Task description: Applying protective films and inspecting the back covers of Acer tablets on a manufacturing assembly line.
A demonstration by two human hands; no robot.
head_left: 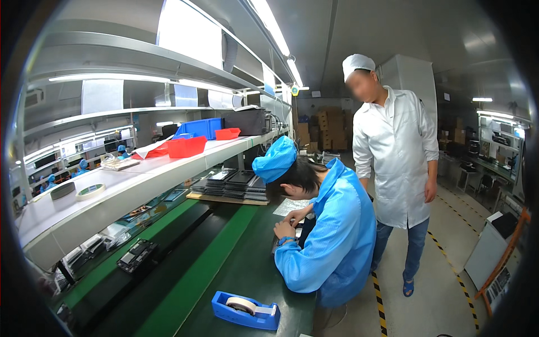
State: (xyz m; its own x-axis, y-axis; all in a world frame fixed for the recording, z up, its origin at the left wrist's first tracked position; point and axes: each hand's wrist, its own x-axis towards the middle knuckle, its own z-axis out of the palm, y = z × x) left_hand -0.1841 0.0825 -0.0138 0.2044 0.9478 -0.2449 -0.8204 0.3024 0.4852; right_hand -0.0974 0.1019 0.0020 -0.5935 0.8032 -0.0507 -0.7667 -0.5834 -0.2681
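– Okay, quick one: where are your hands sitting right now?

– Neither of your hands is showing in the head view, so I cannot tell whether your fingers are released, clenched or grasping anything.

– So what is lying nearest to you?

– The blue tape dispenser [246, 310]. It is standing upright on the dark table [252, 269], close to the lower edge and just right of the green strip [196, 275]. A pale tape roll [241, 305] is sitting in it, with the loose end running toward the cutter on the right.

– How are you expecting it to handle?

– I am judging it as rigid moulded plastic, stiff and not fragile, probably weighted at the base, so heavier than it is looking. The smooth sides may be a bit slippery.

– Where are you taking hold?

– You are best gripping across the two long side walls, near the middle, from above. You are keeping clear of the cutter end, where the blade is likely sharp, and of the roll, which is likely spinning freely.

– Anything crowding it?

– Nothing touching it. A co-worker in a blue coat [331, 236] is leaning over the table well beyond it, both hands [286, 227] working close together. A person in a white coat [396, 163] is standing behind in the aisle. Dark trays [230, 184] are stacking up farther along, and red bins [186, 146] are sitting on the shelf [140, 180] above.
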